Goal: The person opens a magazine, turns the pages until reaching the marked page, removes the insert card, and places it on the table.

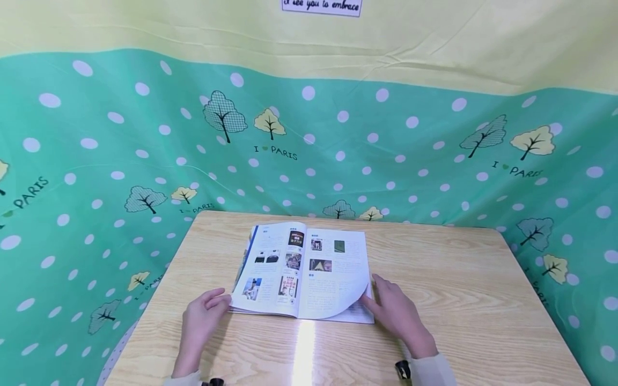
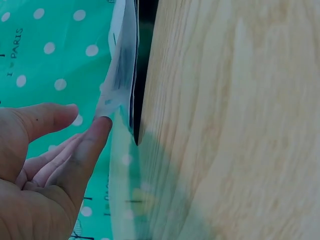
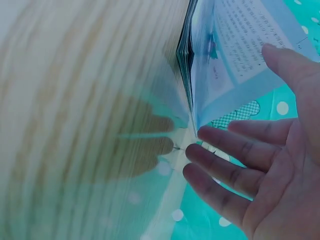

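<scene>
An open magazine (image 1: 321,292) with printed text and small pictures lies on the wooden table. Its right page bends up at the lower outer corner, and a further page shows beneath. My right hand (image 1: 401,313) is at that corner, thumb by the lifted edge. In the right wrist view the right hand (image 3: 265,175) has its fingers spread and nearly straight, with the thumb overlapping the raised page (image 3: 245,45). My left hand (image 1: 200,321) is at the lower left corner. The left wrist view shows the left hand (image 2: 60,175) touching the page corner with the index fingertip, thumb held apart.
The light wooden table (image 1: 458,279) has a glossy surface with a bright reflection in front of the magazine. A green and yellow curtain (image 1: 309,161) with white dots and trees hangs behind and along both sides of the table.
</scene>
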### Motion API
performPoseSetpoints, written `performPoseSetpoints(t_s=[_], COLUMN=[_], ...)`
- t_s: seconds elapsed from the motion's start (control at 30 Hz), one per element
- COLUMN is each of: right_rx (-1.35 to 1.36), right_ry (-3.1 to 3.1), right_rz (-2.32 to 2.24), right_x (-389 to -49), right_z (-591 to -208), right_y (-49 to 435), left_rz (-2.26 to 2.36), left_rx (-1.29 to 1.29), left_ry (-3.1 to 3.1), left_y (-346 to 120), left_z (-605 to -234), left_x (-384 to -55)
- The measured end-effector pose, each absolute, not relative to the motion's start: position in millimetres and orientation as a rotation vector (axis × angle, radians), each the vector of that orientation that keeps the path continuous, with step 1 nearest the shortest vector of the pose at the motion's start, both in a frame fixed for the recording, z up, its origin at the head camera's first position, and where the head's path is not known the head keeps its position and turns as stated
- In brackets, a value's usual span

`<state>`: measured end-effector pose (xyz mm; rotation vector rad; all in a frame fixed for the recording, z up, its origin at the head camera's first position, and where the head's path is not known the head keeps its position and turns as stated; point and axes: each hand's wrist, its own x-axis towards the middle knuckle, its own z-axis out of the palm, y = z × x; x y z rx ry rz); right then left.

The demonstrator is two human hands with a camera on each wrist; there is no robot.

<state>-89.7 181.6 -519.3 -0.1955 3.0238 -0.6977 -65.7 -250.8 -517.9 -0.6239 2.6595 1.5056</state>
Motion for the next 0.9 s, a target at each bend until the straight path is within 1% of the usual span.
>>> performPoseSetpoints(t_s=[0.17, 0.37, 0.63, 0.9], right_rx=[-0.184, -0.28, -0.458, -0.642], right_ry=[3.042, 3.045, 3.058, 3.095], right_rz=[-0.697, -0.787, -0.834, -0.795], right_x=[-91.3, -91.3, -93.8, -92.9], right_z=[-518.1, -515.3, -512.8, -512.7], right_y=[176.1, 167.3, 152.2, 140.2], left_rz=[1.454, 1.61, 2.076, 2.213], left_rx=[-0.619, -0.573, -0.415, -0.142], left_ry=[2.704, 2.611, 2.262, 2.06], left_y=[-254.0, -245.9, -203.3, -155.9], left_z=[-512.6, -508.4, -502.2, -499.0], left_x=[-65.9, -70.6, -80.3, -87.6])
